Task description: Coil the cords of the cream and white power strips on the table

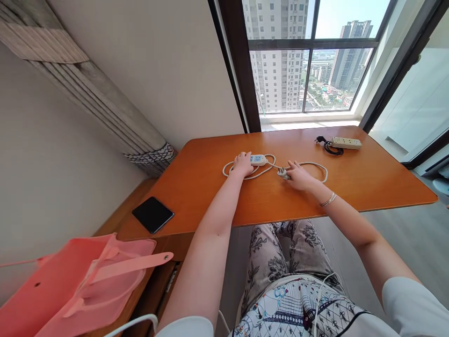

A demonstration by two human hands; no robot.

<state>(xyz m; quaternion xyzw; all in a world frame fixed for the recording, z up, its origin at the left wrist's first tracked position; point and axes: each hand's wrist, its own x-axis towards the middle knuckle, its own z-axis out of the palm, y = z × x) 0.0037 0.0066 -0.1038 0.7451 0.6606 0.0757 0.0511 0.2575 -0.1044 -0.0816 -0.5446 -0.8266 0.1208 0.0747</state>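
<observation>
A small white power strip (258, 160) with blue socket faces lies on the orange-brown table (196, 187). My left hand (242, 164) is closed over its left end, hiding that part. Loops of the strip's white cord (321, 167) spread on both sides of it. To the right, my right hand (300, 177) grips the white plug (282, 173) at the cord's end, close to the tabletop. The fingertips touching the plug are partly hidden.
A beige power strip (346, 143) with a coiled black cord (332, 149) sits at the table's back right. A black tablet (153, 215) lies at the left front. An open pink bag (87, 276) stands left of the table, below a window-side curtain (115, 112).
</observation>
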